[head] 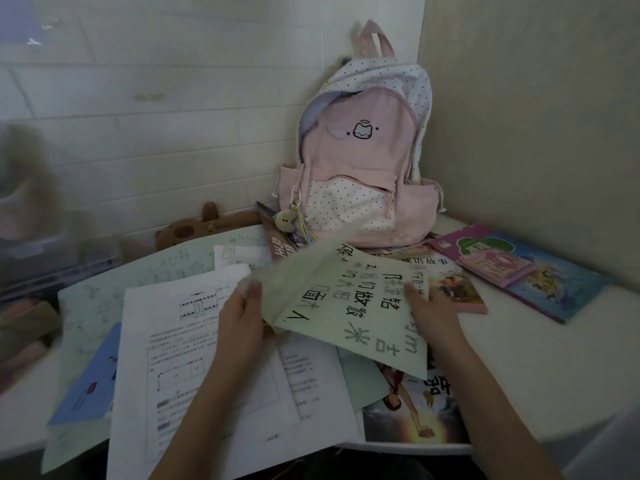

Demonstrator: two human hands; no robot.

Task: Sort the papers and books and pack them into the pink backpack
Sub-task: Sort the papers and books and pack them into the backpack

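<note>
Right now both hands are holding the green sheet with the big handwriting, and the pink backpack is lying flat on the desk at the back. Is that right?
Not quite. In the head view the pink backpack is standing upright at the back of the desk, against the wall, not lying flat. The rest holds: the left hand and the right hand hold the green sheet with the big handwriting.
</note>
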